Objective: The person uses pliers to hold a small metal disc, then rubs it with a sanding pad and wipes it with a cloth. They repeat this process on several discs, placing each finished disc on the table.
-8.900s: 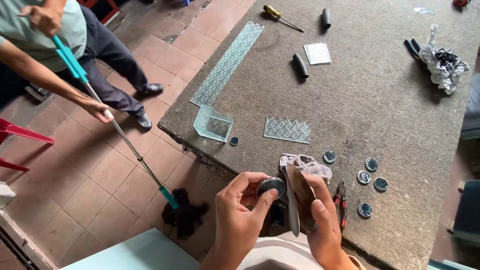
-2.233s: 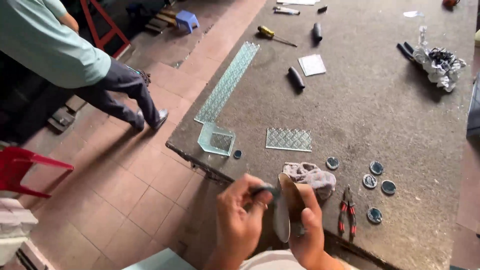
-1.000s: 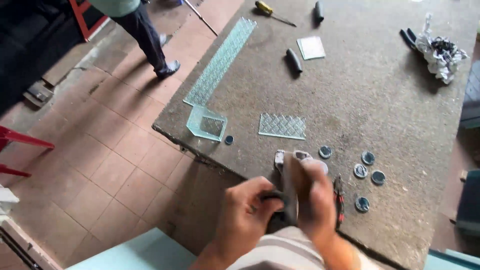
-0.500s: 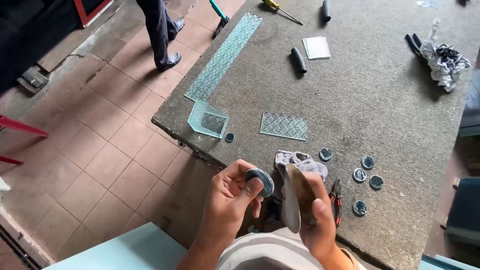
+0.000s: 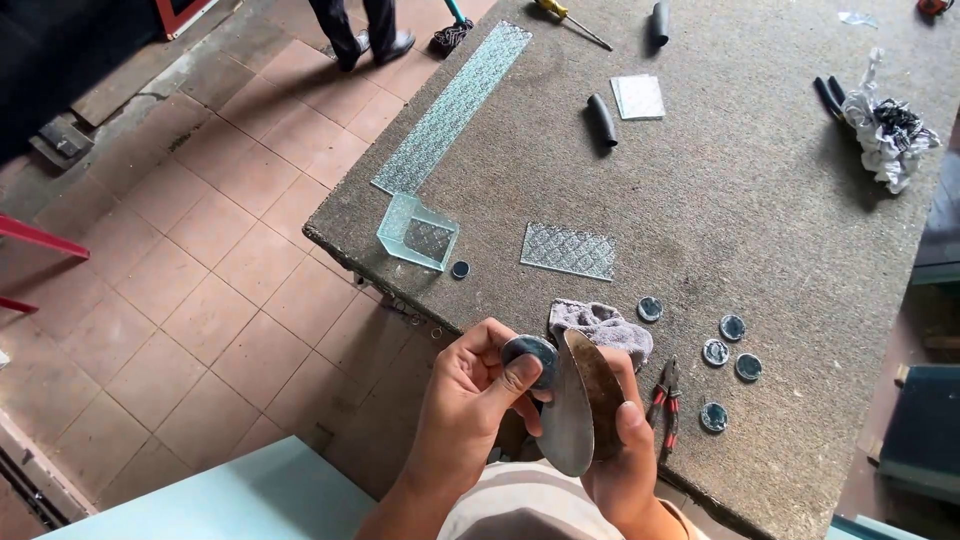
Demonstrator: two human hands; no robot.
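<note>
- The grey, rough-topped stone worktable (image 5: pixel 760 200) fills the right of the view; its near-left edge runs diagonally above the tiled floor, and its middle is bare and open.
- A long strip of patterned clear glass (image 5: pixel 455 105) lies along the left edge, reaching toward the far corner.
- A small rectangular patterned glass sheet (image 5: pixel 568 250) lies flat just inside the near-left edge, with an open clear glass corner box (image 5: pixel 417 231) beside it at the edge itself.
- A crumpled grey cloth (image 5: pixel 600 325) sits at the near edge, just beyond the hands.
- The right hand (image 5: pixel 620 440) is closed around a flat oval grey sharpening stone (image 5: pixel 570 410), held on edge over the near edge.
- The left hand (image 5: pixel 480 390) pinches a small round dark glass disc (image 5: pixel 530 355) between thumb and fingers, touching the stone.
- Red-handled pliers (image 5: pixel 665 400) lie near the right hand.
- Five loose round discs (image 5: pixel 732 328) are scattered right of the cloth, well apart from the edge.
</note>
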